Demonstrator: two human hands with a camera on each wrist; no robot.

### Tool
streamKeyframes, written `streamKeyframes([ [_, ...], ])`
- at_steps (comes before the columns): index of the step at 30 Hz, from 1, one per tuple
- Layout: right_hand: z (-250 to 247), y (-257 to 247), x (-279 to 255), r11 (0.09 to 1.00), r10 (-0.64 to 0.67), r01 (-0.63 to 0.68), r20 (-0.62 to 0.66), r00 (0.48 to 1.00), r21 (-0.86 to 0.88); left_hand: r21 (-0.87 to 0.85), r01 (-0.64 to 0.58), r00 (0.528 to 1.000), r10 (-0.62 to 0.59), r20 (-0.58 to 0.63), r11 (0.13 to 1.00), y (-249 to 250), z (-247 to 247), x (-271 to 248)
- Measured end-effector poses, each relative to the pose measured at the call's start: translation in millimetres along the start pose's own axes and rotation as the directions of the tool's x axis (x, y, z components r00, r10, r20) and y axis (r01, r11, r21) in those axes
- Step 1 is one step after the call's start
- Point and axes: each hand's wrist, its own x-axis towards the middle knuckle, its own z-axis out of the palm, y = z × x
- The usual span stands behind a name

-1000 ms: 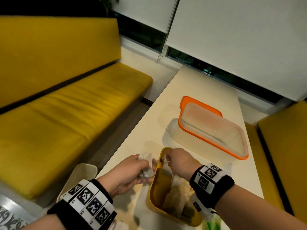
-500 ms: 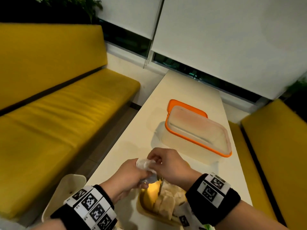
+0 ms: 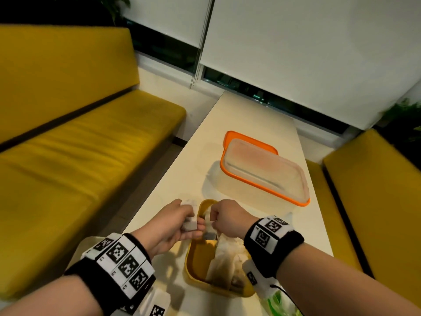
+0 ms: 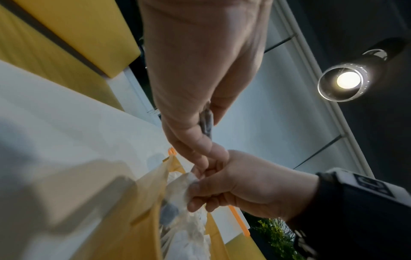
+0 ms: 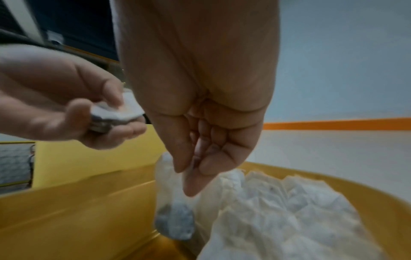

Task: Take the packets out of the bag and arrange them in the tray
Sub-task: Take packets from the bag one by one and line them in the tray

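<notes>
Both hands (image 3: 193,222) lower, two packets (image 3: 208,225).

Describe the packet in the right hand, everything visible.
The packet is a small translucent white pouch, papery-looking, with dark grey contents settled in its lower end. It hangs upright, pinched at the top by the right hand, over the yellow tray's open end, beside the packets already lying there. Whether it touches them is unclear.

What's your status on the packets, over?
Left hand holds spare packets. Right hand pinches one packet hanging over yellow tray, others already inside. Nothing blocking.
</notes>
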Motion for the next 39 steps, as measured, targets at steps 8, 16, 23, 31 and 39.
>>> streamKeyframes([
  [8, 10, -8, 13, 0.976, 0.099, -0.098, -0.006, 0.995, -0.194, 0.014, -0.015, 1.0, 0.015, 0.005, 1.0, 3, -12, -7],
  [16, -12, -19, -2, 0.999, 0.045, -0.048, -0.191, 0.98, -0.012, 0.194, -0.092, 0.989, 0.113, -0.098, 0.977, 0, -11, -4],
  [23, -20, -30, -35, 0.909, -0.02, 0.133, -0.279, 0.96, 0.394, 0.259, -0.114, 0.989, 0.134, -0.062, 0.959, -7, 8, 7],
  [31, -24, 0, -34, 0.942, 0.003, 0.101, -0.308, 0.951, 0.32, 0.283, -0.11, 0.987, 0.138, -0.081, 0.953, -4, 21, 11],
  [39, -5, 2, -13, 0.99, -0.073, 0.074, -0.011, 0.997, 0.12, 0.335, -0.262, 0.923, 0.336, -0.185, 0.905, 13, 9, 1],
])
